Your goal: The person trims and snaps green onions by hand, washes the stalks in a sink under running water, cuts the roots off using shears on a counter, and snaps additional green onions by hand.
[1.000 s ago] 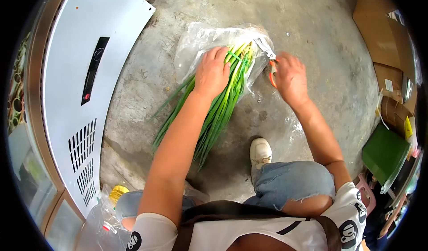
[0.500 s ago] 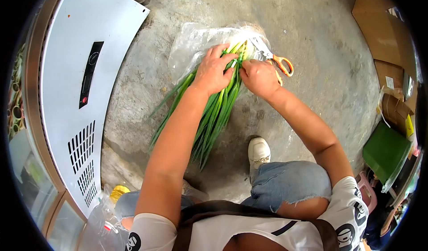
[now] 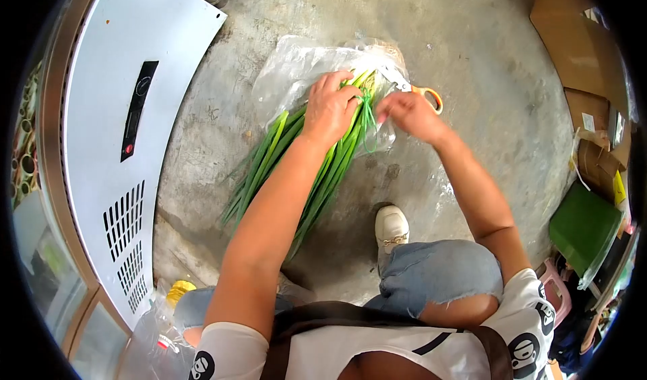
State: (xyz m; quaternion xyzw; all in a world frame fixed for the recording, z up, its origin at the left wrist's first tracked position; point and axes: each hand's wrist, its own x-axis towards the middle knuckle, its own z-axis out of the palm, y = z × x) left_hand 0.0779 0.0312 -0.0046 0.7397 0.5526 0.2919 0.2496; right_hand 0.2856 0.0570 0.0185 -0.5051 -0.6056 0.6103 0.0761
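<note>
A bundle of green onions (image 3: 331, 171) lies on a clear plastic bag (image 3: 290, 63), its pale ends pointing away from me. My left hand (image 3: 329, 109) is closed round the upper part of the bundle. A green tie (image 3: 366, 103) hangs in loops at the bundle's right side. Just right of it, my right hand (image 3: 410, 113) hovers with its fingers curled together and slightly blurred; whether something small is between them is hidden. Scissors with orange handles (image 3: 431, 98) rest beyond my right hand, their blades over the bag.
A white appliance panel with vents (image 3: 141, 124) fills the left side. Cardboard boxes (image 3: 573, 43) and a green container (image 3: 585, 228) stand at the right. My shoe (image 3: 391, 226) is on the concrete floor (image 3: 485, 97) below the bundle. A yellow object (image 3: 179, 292) sits at lower left.
The scissors have left my right hand and lie on the bag. My right hand came to the tie, then moved back right. Some onions have spread to the left.
</note>
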